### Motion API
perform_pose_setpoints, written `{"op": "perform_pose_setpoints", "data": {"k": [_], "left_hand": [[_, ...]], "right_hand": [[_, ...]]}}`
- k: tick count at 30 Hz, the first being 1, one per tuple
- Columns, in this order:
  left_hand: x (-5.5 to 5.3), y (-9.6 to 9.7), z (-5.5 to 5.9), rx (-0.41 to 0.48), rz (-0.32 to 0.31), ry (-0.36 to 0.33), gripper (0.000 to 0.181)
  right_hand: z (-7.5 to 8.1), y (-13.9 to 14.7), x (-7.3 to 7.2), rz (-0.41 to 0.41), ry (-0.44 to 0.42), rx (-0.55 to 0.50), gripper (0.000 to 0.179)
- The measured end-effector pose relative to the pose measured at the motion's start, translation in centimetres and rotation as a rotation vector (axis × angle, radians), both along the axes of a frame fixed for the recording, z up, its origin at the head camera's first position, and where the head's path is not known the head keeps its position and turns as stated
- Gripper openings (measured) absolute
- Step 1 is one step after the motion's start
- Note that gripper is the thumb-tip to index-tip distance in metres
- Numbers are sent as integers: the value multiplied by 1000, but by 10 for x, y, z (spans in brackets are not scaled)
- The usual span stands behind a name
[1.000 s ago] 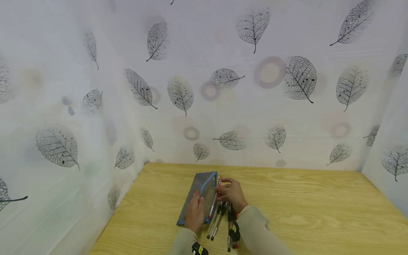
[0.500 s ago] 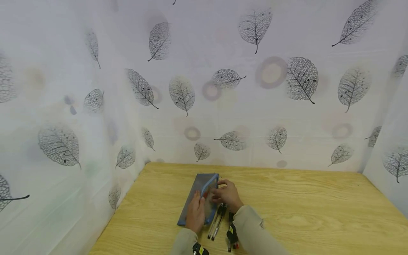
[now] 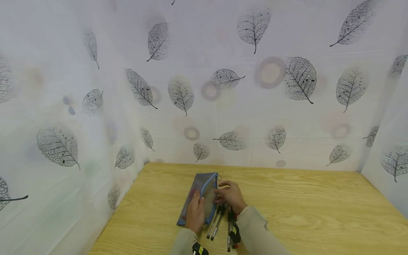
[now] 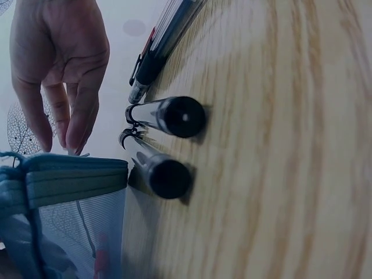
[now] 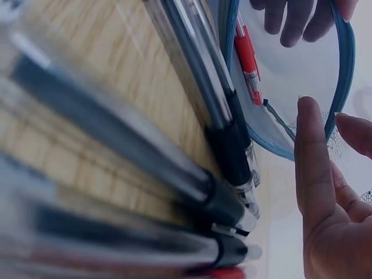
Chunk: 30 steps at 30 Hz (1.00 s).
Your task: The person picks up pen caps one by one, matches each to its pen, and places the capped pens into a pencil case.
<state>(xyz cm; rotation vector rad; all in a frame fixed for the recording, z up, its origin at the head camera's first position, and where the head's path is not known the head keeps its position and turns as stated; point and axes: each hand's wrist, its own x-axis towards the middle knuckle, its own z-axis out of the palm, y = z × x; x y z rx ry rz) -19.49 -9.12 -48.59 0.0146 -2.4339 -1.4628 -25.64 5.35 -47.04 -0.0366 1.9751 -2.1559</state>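
Note:
A grey mesh pencil pouch (image 3: pixel 200 181) with blue zip edging lies on the table, its mouth spread. My left hand (image 3: pixel 195 214) grips its near side; in the right wrist view several of those fingers reach inside the mouth and the thumb stays at the rim. A red pen (image 5: pixel 247 58) lies inside the pouch. My right hand (image 3: pixel 231 195) is at the mouth's right side, fingers loosely bent, thumb and index apart, holding nothing I can see. Beside the pouch lie two black-capped pens (image 3: pixel 217 225), and further right more pens (image 3: pixel 228 233), partly behind the right wrist.
The wood-grain table (image 3: pixel 302 205) stretches off to the right. A leaf-patterned curtain (image 3: pixel 216 117) stands along its back and sides. A small ring (image 3: pixel 219 178) hangs at the pouch's far corner.
A red pen that my right hand held over the pouch's mouth has gone inside it, and the right hand has drawn slightly back. My left hand keeps its grip on the pouch.

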Motion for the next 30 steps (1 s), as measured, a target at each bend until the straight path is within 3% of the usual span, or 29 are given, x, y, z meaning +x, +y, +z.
{"op": "perform_pose_setpoints", "data": {"k": [7,17,30], "left_hand": [[0,0,-1,10,3,25,41],[0,0,-2,21,-17,-7,43],[1,1,-2,23,-9,-24,43]], "right_hand": [[-1,11,4,-11,23,22,39],[-2,37,16,-66,21,74,39],[-14,61,31,-114,-71,175,37]]}}
